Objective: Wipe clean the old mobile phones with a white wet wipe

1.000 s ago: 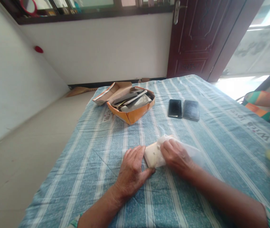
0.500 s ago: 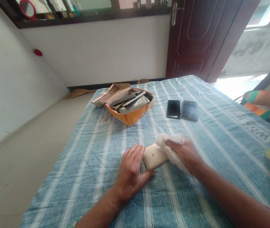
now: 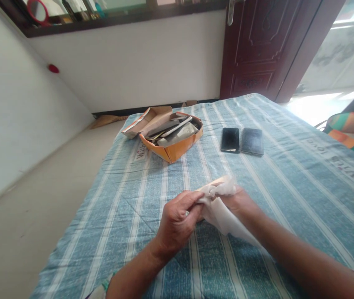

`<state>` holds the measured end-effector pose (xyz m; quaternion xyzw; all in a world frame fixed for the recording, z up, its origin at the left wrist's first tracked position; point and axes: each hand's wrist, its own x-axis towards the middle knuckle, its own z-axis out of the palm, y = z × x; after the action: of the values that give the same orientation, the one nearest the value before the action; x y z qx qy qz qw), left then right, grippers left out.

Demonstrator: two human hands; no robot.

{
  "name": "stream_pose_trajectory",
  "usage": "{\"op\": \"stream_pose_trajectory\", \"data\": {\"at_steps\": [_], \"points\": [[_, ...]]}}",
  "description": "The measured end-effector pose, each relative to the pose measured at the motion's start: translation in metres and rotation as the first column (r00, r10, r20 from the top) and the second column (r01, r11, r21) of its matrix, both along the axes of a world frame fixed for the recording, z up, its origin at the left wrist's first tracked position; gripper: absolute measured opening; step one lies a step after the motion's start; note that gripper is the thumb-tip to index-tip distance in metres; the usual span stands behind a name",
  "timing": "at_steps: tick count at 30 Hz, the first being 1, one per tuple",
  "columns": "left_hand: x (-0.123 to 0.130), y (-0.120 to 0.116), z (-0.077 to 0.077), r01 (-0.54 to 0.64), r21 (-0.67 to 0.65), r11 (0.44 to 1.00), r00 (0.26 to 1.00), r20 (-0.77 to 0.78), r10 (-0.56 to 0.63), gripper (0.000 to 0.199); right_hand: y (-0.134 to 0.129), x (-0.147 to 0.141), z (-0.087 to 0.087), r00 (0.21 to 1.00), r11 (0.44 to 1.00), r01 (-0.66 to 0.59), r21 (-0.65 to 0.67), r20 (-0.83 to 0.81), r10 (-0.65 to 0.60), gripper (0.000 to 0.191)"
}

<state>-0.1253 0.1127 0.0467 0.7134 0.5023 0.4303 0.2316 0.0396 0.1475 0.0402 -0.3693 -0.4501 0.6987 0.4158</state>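
A pale gold phone [image 3: 215, 182] is tilted above the cloth-covered table, mostly hidden by a crumpled white wipe [image 3: 222, 216]. My left hand [image 3: 181, 218] is closed at the phone's near left end, its thumb and fingers pinched together where the wipe meets it. On the other side my right hand [image 3: 241, 203] grips the wipe against the phone; its fingers are partly covered by the folds. One end of the wipe hangs down below my right wrist.
An open orange cardboard box [image 3: 173, 153] full of phones and flat items stands ahead to the left. Two dark phones, a black one [image 3: 229, 140] and a greyish one [image 3: 252, 141], lie side by side beyond my right hand. A striped blue cloth [image 3: 117, 207] covers the table.
The phone has gone from lying flat to being lifted and tilted. My left hand has closed from a spread pose, and the wipe has shifted left over the phone.
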Motion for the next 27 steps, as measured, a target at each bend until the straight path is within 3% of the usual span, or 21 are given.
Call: {"op": "stream_pose_trajectory", "data": {"at_steps": [3,7,10,13,15,17,19,21,25,27], "points": [[-0.003,0.001,0.004,-0.063,-0.102,0.993,0.994,0.083,0.072,0.013,-0.001,0.0,0.006,1.0,0.999,-0.019,-0.037,0.021,0.02,0.021],[-0.003,0.003,0.008,-0.111,-0.368,0.923,0.933,0.281,0.225,0.009,0.0,0.009,0.005,0.995,0.998,0.017,0.057,0.096,-0.022,0.019],[-0.002,0.007,0.009,-0.122,-0.465,0.877,0.853,0.403,0.332,0.011,-0.002,0.014,0.003,0.984,0.964,-0.031,0.264,0.176,-0.017,0.018],[-0.001,0.01,0.01,-0.132,-0.518,0.845,0.766,0.488,0.418,0.012,-0.007,0.014,0.001,0.947,0.801,-0.199,0.565,0.321,0.009,0.031],[-0.001,0.011,0.01,-0.127,-0.554,0.823,0.715,0.524,0.463,0.014,-0.012,0.01,-0.004,0.916,0.671,-0.271,0.69,0.4,-0.041,0.048],[-0.001,0.01,0.011,-0.091,-0.592,0.801,0.685,0.546,0.481,0.015,-0.015,0.005,-0.012,0.89,0.563,-0.291,0.774,0.435,-0.138,0.047],[0.0,0.007,0.01,-0.024,-0.62,0.784,0.688,0.559,0.463,0.016,-0.016,0.002,-0.018,0.873,0.484,-0.286,0.827,0.434,-0.224,0.037],[0.001,0.003,0.01,0.06,-0.619,0.783,0.724,0.567,0.393,0.017,-0.015,0.001,-0.022,0.866,0.459,-0.266,0.848,0.419,-0.272,0.03],[0.003,-0.004,0.006,0.234,-0.517,0.823,0.817,0.563,0.122,0.035,-0.011,0.005,-0.021,0.85,0.51,-0.195,0.838,0.404,-0.338,0.015],[0.003,-0.006,0.004,0.239,-0.437,0.867,0.859,0.512,0.021,0.041,-0.01,0.006,-0.021,0.85,0.53,-0.163,0.832,0.391,-0.352,0.012]]}}
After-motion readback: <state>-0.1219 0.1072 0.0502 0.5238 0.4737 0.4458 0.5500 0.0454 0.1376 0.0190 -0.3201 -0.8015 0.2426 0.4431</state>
